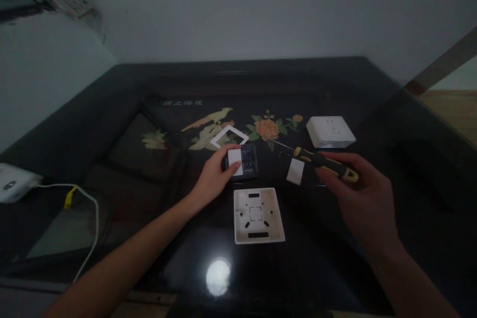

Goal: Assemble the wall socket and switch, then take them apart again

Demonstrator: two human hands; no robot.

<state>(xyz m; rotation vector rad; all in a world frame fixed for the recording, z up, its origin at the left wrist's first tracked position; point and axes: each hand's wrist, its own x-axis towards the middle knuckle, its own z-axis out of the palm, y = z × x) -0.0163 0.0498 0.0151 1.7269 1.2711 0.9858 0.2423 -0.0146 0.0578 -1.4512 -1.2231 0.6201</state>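
My left hand (219,171) is closed on a dark wall-switch module (250,161), whose left half carries a white rocker plate (234,161). In my right hand (361,189) is a screwdriver (320,161) with a black and yellow handle, its shaft pointing left over the table. A loose white rocker plate (295,171) lies below the screwdriver. Behind the module rests a white square frame (221,137), partly hidden by my left fingers. Nearest me is an open white square back box (278,208) with slots and screw holes.
A white socket box (331,130) stands at the right on the glossy black table (167,258). Small dark pieces, perhaps screws (285,154), lie near the screwdriver shaft. At left, a white power strip (17,182) trails a cable (97,218) with a yellow tag (69,198).
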